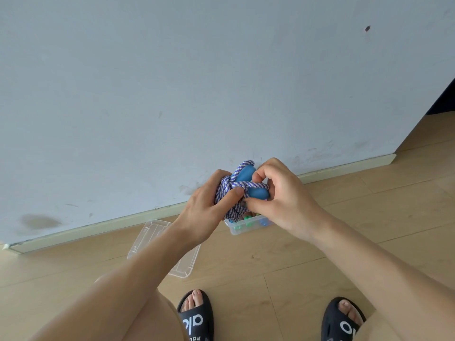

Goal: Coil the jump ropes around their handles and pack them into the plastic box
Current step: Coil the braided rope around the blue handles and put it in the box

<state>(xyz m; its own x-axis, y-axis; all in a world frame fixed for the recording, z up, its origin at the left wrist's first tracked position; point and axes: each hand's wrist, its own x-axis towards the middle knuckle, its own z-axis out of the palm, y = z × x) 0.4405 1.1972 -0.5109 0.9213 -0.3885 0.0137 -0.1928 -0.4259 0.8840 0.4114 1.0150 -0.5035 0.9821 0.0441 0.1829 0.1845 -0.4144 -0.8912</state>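
Observation:
A purple-and-white jump rope [232, 209] is wound around its two blue handles [257, 193]. My left hand [209, 207] grips the coiled bundle from the left, thumb pressed across the rope. My right hand [278, 193] pinches the rope strand near the handle ends from the right. Directly below the bundle, the clear plastic box [236, 228] stands on the floor by the wall, with green and blue beaded pieces showing inside; my hands hide most of it.
The box's clear lid [147, 238] lies on the wooden floor to the left, partly under my left forearm. A grey wall with a baseboard [98, 228] runs behind. My two feet in black slides [195, 316] stand at the bottom.

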